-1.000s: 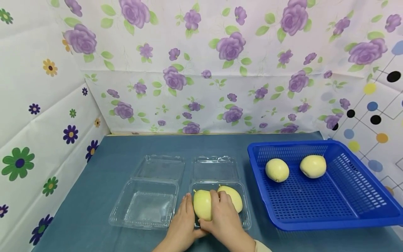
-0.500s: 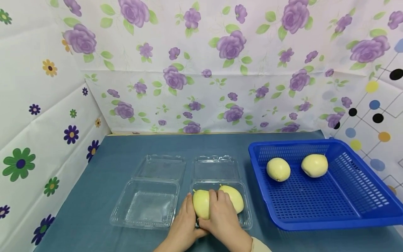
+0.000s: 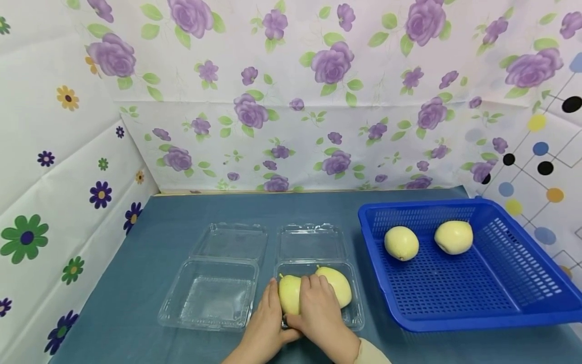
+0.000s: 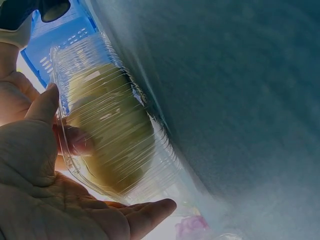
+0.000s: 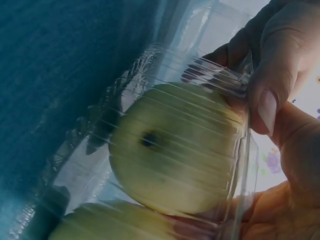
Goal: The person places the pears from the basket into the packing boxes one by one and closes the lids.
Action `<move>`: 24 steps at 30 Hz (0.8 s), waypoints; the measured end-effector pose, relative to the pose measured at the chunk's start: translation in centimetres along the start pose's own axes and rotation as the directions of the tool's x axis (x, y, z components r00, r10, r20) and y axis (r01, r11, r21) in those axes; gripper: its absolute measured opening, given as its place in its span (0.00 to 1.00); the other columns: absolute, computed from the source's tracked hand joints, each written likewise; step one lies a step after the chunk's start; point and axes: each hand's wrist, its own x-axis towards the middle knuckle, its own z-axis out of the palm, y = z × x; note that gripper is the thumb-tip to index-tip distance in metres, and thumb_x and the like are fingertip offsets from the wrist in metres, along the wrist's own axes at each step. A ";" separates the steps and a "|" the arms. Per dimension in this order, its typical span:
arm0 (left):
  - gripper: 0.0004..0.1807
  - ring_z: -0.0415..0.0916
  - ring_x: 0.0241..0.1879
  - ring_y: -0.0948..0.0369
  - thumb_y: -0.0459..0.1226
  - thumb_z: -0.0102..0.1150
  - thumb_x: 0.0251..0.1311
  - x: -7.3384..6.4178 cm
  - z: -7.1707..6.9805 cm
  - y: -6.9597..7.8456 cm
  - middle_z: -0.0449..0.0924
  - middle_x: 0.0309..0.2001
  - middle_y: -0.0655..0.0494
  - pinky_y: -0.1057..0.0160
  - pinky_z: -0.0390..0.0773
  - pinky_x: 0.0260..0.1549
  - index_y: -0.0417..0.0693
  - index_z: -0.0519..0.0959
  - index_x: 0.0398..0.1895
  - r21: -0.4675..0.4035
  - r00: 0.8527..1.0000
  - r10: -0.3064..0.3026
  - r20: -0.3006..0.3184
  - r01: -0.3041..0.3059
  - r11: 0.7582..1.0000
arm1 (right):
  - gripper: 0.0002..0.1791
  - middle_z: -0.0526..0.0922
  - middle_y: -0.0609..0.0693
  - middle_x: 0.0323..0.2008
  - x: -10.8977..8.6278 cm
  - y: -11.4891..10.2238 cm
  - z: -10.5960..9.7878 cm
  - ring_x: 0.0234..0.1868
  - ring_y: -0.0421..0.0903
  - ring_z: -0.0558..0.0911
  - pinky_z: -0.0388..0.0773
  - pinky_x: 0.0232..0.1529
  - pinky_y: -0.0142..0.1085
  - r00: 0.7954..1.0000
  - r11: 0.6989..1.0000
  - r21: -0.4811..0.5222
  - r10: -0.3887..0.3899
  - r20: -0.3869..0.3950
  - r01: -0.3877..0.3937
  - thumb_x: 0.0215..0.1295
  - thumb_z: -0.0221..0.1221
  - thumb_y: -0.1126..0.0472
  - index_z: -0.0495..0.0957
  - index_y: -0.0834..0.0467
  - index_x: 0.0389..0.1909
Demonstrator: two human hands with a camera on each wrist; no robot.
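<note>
Two pale yellow pears lie side by side in the lower half of the right clear plastic clamshell box (image 3: 357, 316), stems pointing away. My right hand (image 3: 320, 308) holds the left pear (image 3: 289, 294) from its right side, fingers over the top and thumb at the near end. The right pear (image 3: 336, 285) sits against those fingers. Along the box's left wall, my left hand (image 3: 263, 323) rests with straight fingers, its thumb by the front rim. Through the ribbed plastic, the left wrist view shows a pear (image 4: 110, 140); the right wrist view shows a pear's dark blossom end (image 5: 175, 150).
A second clear clamshell box (image 3: 209, 298) stands with its lid folded back at left. The blue slotted basket (image 3: 454, 293) on the right holds two more pears, one at left (image 3: 401, 243) and one farther right (image 3: 453, 237). Patterned sheets surround the blue-grey tabletop (image 3: 123, 283).
My right hand has shifted slightly left over the left pear, covering a little more of it. My left hand stays at the box's side, and the boxes and basket pears keep their places.
</note>
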 end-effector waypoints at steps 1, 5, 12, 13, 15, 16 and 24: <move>0.64 0.58 0.64 0.33 0.52 0.74 0.42 0.0 0.0 0.0 0.50 0.67 0.23 0.37 0.69 0.55 0.21 0.46 0.68 -0.003 1.000 -0.006 0.005 0.006 1.000 | 0.39 0.76 0.56 0.32 0.1 0.0 -0.1 0.34 0.50 0.72 0.74 0.38 0.43 1.000 1.000 -0.006 -0.003 0.010 0.003 0.31 0.74 0.45 0.77 0.69 0.40; 0.64 0.57 0.64 0.32 0.53 0.74 0.42 0.1 0.0 0.2 0.50 0.67 0.22 0.36 0.68 0.54 0.21 0.46 0.68 -0.009 1.000 -0.011 0.012 0.012 1.000 | 0.40 0.77 0.57 0.33 0.2 0.0 -0.3 0.34 0.51 0.72 0.74 0.39 0.43 0.999 1.000 -0.024 -0.004 0.041 0.005 0.32 0.74 0.44 0.77 0.70 0.41; 0.63 0.58 0.64 0.33 0.52 0.74 0.42 0.2 0.0 0.3 0.51 0.66 0.22 0.37 0.69 0.54 0.20 0.48 0.68 0.020 1.000 0.015 -0.014 -0.014 1.000 | 0.43 0.78 0.59 0.35 0.1 0.1 -0.4 0.35 0.52 0.73 0.74 0.40 0.44 0.999 1.000 -0.015 -0.013 0.042 0.013 0.33 0.75 0.44 0.76 0.70 0.47; 0.63 0.58 0.64 0.32 0.52 0.74 0.42 0.2 0.0 0.3 0.51 0.67 0.22 0.37 0.69 0.54 0.20 0.48 0.68 0.023 1.000 0.018 -0.017 -0.017 1.000 | 0.43 0.79 0.59 0.35 0.1 0.2 -0.4 0.35 0.52 0.73 0.74 0.40 0.44 0.999 1.000 -0.014 -0.019 0.035 0.019 0.34 0.75 0.44 0.76 0.69 0.48; 0.63 0.57 0.64 0.32 0.52 0.74 0.42 0.2 0.0 0.2 0.51 0.66 0.22 0.37 0.69 0.54 0.20 0.47 0.68 0.023 1.000 0.020 -0.021 -0.020 1.000 | 0.42 0.78 0.58 0.34 0.1 0.3 -0.3 0.34 0.51 0.73 0.74 0.39 0.43 0.999 0.999 -0.011 -0.030 0.027 0.030 0.35 0.75 0.44 0.76 0.67 0.49; 0.63 0.57 0.64 0.32 0.52 0.74 0.42 0.1 0.0 0.2 0.51 0.66 0.22 0.37 0.69 0.54 0.20 0.47 0.68 0.023 1.000 0.021 -0.023 -0.020 1.000 | 0.41 0.78 0.57 0.33 0.2 0.3 -0.2 0.34 0.50 0.73 0.74 0.38 0.43 0.999 0.999 -0.014 -0.035 0.023 0.035 0.35 0.75 0.43 0.77 0.66 0.49; 0.63 0.56 0.65 0.32 0.53 0.73 0.43 0.0 0.3 0.3 0.50 0.67 0.21 0.37 0.69 0.54 0.20 0.46 0.68 0.044 1.000 0.011 -0.022 -0.010 0.999 | 0.41 0.81 0.59 0.37 0.6 0.5 -0.1 0.37 0.52 0.75 0.76 0.42 0.44 0.997 0.997 -0.060 -0.053 0.057 0.057 0.41 0.71 0.40 0.77 0.66 0.52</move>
